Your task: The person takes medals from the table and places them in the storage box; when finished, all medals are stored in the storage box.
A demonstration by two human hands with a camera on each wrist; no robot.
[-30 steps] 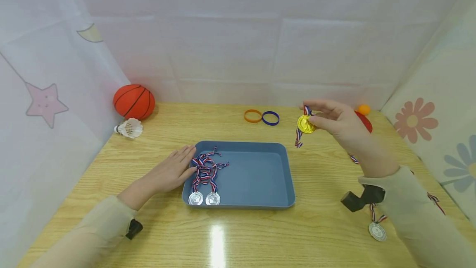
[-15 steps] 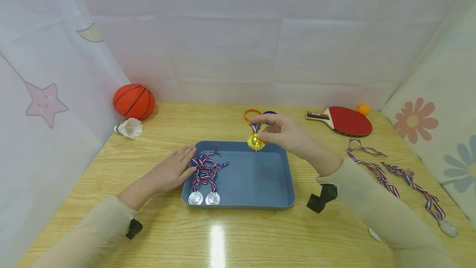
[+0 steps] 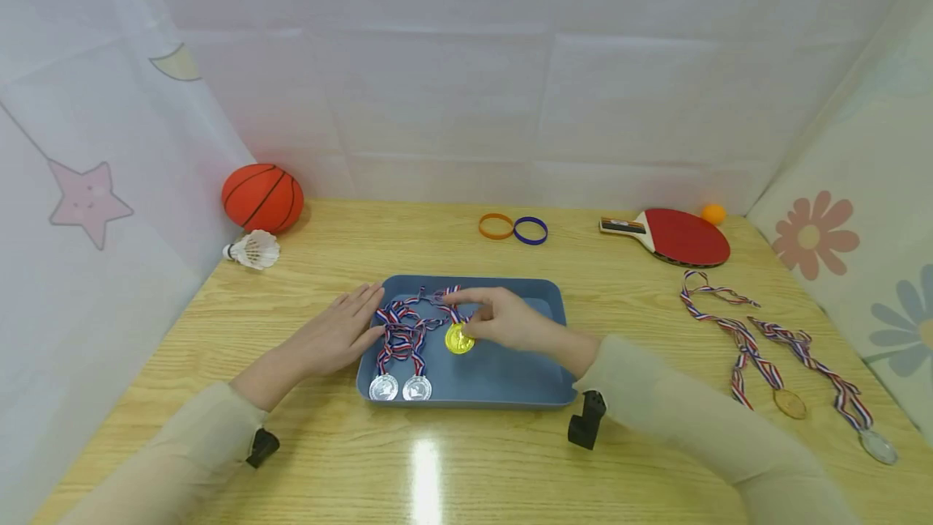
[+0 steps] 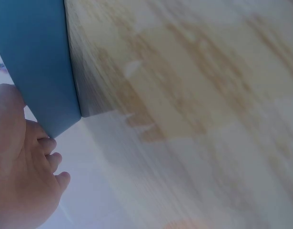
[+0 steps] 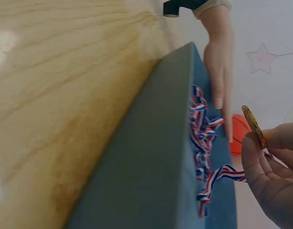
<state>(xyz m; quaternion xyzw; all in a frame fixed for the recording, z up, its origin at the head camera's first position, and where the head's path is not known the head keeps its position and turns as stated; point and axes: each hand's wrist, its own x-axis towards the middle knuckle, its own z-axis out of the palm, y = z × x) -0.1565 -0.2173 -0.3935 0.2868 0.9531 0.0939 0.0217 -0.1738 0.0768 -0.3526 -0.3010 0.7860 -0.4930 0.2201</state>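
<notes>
My right hand (image 3: pixel 513 321) pinches a gold medal (image 3: pixel 459 339) over the blue-grey tray (image 3: pixel 510 405); its striped ribbon trails behind the fingers. In the right wrist view the gold medal (image 5: pixel 254 126) stands edge-on between thumb and fingers. Two silver medals, one at the tray's left corner (image 3: pixel 383 388) and one beside it (image 3: pixel 417 388), lie with tangled red, white and blue ribbons (image 3: pixel 399 339). My left hand (image 3: pixel 335 335) lies with straight fingers along the tray's left rim. The left wrist view shows that hand (image 4: pixel 27 162) against the tray's outer wall (image 4: pixel 46 67).
On the right lie a gold-coloured medal (image 3: pixel 790 403) and a silver medal (image 3: pixel 878 446) with ribbons. Behind are a table tennis bat (image 3: pixel 685 237), an orange ball (image 3: pixel 713 215), an orange wristband (image 3: pixel 496 227) and a blue wristband (image 3: pixel 530 231). A basketball (image 3: pixel 262 198) and shuttlecock (image 3: pixel 253 250) stand left.
My right hand has carried the gold medal leftward from the table's right side to over the tray, near the silver medals. The left hand has stayed at the tray's rim.
</notes>
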